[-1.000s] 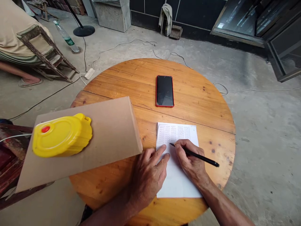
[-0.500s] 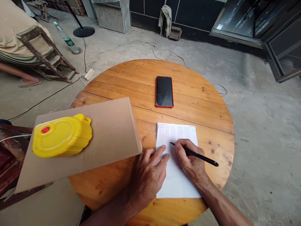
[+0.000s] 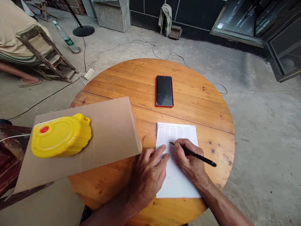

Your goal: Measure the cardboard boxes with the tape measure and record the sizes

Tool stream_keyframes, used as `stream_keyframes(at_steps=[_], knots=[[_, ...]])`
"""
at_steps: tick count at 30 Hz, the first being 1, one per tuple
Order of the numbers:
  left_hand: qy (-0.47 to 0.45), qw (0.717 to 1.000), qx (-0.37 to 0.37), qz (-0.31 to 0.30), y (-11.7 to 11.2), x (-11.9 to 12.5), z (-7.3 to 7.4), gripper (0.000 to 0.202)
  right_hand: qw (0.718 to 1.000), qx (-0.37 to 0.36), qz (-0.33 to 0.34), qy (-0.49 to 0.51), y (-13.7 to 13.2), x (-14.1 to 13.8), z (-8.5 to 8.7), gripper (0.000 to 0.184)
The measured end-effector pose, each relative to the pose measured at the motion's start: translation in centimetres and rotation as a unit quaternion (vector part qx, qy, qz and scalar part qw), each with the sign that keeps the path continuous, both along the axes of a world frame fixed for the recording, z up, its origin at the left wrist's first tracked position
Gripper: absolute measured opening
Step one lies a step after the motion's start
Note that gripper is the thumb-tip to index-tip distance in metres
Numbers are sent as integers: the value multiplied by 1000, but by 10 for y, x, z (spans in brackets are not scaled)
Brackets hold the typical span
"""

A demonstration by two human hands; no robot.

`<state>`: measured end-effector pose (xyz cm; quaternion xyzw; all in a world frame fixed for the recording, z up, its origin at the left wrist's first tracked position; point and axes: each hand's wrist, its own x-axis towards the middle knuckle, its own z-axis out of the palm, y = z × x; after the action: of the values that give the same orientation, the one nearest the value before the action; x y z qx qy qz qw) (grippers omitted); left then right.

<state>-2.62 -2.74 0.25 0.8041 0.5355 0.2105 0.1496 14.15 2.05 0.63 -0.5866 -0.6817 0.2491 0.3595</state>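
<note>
I see R hand pinching black pen, nib at white paper just ahead of fingertips; L hand w/ fingers loosely spread, gripping nothing. Handwritten rows done beyond fingers; visible paper wristward's blank, prob. unfinished.

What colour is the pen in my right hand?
The pen is black, best seen in the head view.

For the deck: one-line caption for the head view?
Right hand holds a black pen at handwritten paper, left hand resting partly on it, phone beyond.
</note>
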Motion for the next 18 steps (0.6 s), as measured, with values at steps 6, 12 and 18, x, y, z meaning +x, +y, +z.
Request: stream_keyframes(at_steps=[6, 12, 18], knots=[[-3, 1000, 2, 1, 1, 1, -1, 36, 1000, -2, -3, -2, 0, 0, 2, 17], [-3, 1000, -1, 3, 1, 0, 0, 37, 1000, -5, 3, -3, 0, 0, 2, 17], [-6, 1000, 0, 3, 0, 1, -1, 36, 1000, -18, 9, 7, -2, 2, 2, 17]])
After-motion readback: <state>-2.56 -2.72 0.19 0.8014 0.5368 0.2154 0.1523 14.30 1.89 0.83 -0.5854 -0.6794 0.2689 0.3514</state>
